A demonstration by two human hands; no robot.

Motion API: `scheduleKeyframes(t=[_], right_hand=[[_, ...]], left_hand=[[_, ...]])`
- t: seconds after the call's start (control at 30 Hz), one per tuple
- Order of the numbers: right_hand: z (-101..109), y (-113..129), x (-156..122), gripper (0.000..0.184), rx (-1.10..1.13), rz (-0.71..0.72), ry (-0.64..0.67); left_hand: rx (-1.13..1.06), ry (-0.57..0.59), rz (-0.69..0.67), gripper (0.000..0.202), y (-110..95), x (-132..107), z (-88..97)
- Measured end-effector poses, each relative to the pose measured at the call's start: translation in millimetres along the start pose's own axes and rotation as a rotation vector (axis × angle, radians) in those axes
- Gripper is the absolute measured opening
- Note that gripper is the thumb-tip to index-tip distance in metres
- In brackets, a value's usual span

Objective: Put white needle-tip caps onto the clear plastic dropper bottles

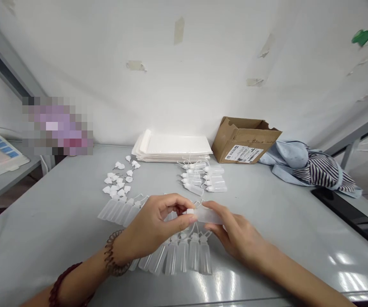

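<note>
Fingers of the left hand (153, 224) pinch the white cap (190, 211); those of the right hand (240, 234) hold the body of a translucent bottle (208, 215), above the grey table (75, 204), just beyond the near row of bottles (184, 256). I'd keep both aligned, gripping that soft-looking body lightly.

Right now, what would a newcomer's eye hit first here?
The left hand pinches the white cap of a cloudy bottle whose body the right hand holds, mid-frame. Closer to the camera lies a row of bottles; white caps lie scattered beyond the left hand. At the back, a brown box stands right of a white stack.
</note>
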State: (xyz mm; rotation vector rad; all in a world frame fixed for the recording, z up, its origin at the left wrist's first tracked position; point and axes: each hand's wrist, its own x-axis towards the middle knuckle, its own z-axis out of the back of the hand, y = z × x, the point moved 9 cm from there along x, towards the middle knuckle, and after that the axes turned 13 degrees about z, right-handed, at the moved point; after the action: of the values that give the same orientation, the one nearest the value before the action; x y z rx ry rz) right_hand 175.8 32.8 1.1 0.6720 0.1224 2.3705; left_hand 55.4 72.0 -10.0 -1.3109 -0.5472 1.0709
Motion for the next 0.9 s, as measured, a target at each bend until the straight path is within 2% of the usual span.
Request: scheduleKeyframes(t=[0.07,0.13,0.23,0.3,0.4,0.5,0.6,0.63,0.7,0.77,0.8,0.83,0.9], right_hand=[[2,12,3,0.03,-0.195,0.173,-0.002],[2,20,5,0.026,-0.302,0.28,0.001],[8,27,6,0.02,-0.361,0.338,-0.037],[12,28,5,0.023,-0.278,0.298,-0.053],[4,11,4,0.032,0.142,0.035,0.03],[-25,-8,-8,0.04,0.823,-0.369,0.139],[-55,-1,-19,0.046,1.474,-0.683,0.265],[-61,4,-21,0.047,1.617,-0.748,0.312],[-67,10,-23,0.048,1.759,-0.804,0.368],[-66,11,-22,0.05,1.726,-0.763,0.358],[-62,7,-19,0.05,1.617,-0.707,0.321],[-56,1,-15,0.048,1.439,-0.628,0.267],[-29,-8,-3,0.037,0.907,-0.372,0.122]], left_hand=[[-0.143,0.051,0.086,0.016,8,3,-1.3],[-0.251,0.101,0.146,0.016,14,5,-4.4],[-0.286,0.152,0.168,0.015,15,4,-9.7],[-0.224,0.148,0.138,0.014,11,1,-11.2],[-0.047,0.052,-0.02,0.01,-3,-7,-6.9],[0.136,-0.017,-0.203,0.007,-18,-17,-7.3],[0.262,-0.019,-0.394,0.007,-29,-27,-13.6],[0.289,-0.024,-0.453,0.008,-32,-30,-14.9],[0.307,-0.035,-0.51,0.011,-35,-33,-15.4],[0.279,-0.032,-0.442,0.01,-32,-30,-13.6],[0.246,-0.025,-0.37,0.008,-29,-26,-12.0],[0.201,-0.014,-0.279,0.008,-24,-21,-10.4],[0.076,0.024,-0.08,0.011,-11,-13,-8.4]])
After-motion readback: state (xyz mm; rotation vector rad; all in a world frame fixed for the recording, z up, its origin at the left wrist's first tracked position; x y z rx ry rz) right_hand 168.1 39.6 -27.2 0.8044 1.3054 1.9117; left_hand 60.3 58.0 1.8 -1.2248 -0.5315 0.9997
